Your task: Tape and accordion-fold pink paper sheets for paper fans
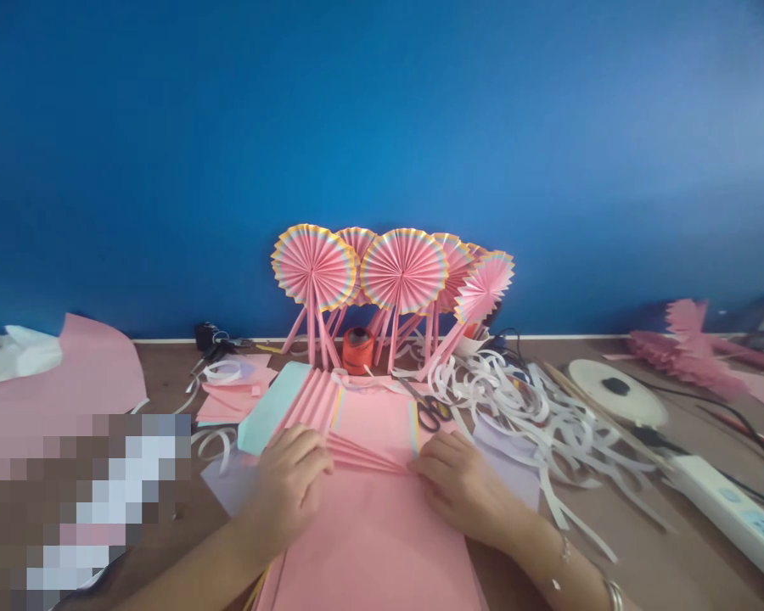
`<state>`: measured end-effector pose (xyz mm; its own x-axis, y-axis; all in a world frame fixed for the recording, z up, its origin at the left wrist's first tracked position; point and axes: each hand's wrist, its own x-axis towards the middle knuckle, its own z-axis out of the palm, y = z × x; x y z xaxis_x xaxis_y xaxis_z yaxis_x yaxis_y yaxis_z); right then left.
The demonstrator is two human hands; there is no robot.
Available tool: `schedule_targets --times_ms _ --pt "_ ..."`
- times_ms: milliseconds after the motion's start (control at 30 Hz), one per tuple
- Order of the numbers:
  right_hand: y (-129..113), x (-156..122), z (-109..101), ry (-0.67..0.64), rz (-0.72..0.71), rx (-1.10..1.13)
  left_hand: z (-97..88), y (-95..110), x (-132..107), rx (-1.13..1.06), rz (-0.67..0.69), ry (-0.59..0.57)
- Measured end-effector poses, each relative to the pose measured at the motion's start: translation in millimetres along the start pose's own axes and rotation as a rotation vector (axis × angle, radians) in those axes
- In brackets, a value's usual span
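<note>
A pink sheet of paper (pixel 373 535) lies before me, its far part folded into narrow pleats (pixel 366 454). My left hand (pixel 296 475) grips the left end of these pleats with bent fingers. At their right end, my right hand (pixel 462 479) pinches the folded edge; its fingertips are partly hidden. Just beyond are a pleated pink strip (pixel 311 399) and a flat pink sheet with yellow and blue borders (pixel 379 420). Black-handled scissors (pixel 433 413) rest past my right hand. A light blue paper (pixel 273 407) is beyond my left hand.
Several pink pleated paper fans (pixel 404 270) stand at the back near a red tape roll (pixel 357 352). Curled white paper strips (pixel 502 386) pile up on the right, beside a white round disc (pixel 617 392) and a power strip (pixel 732 509). Larger pink paper (pixel 95 373) lies left.
</note>
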<state>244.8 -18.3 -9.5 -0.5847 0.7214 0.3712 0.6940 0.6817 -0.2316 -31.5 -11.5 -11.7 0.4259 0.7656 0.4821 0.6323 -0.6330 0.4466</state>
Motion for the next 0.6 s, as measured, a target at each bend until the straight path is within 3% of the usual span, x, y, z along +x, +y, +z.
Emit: schedule_targets --times_ms 67,167,233,333,400,500,600 --pt "-1 2 -2 0.090 0.030 0.126 0.9 2 -1 -0.187 -0.112 -0.016" --pt "-8 3 -5 0.205 0.034 0.232 4.3 13 1 -0.541 -0.455 -0.257" --pt "-16 2 -6 0.232 -0.018 0.176 7.2 23 6 -0.768 -0.597 -0.354" --pt "-30 2 -6 0.228 -0.149 0.011 12.1 37 10 -0.955 -0.599 -0.257" --pt "-38 4 -6 0.203 -0.215 -0.053 16.0 39 7 -0.879 -0.673 -0.169" --pt "-43 8 -5 0.141 -0.242 -0.060 20.1 31 -6 -0.494 -0.714 -0.121" --pt "-40 6 -4 0.142 -0.236 -0.059 16.9 18 -17 -0.194 -0.424 -0.062"
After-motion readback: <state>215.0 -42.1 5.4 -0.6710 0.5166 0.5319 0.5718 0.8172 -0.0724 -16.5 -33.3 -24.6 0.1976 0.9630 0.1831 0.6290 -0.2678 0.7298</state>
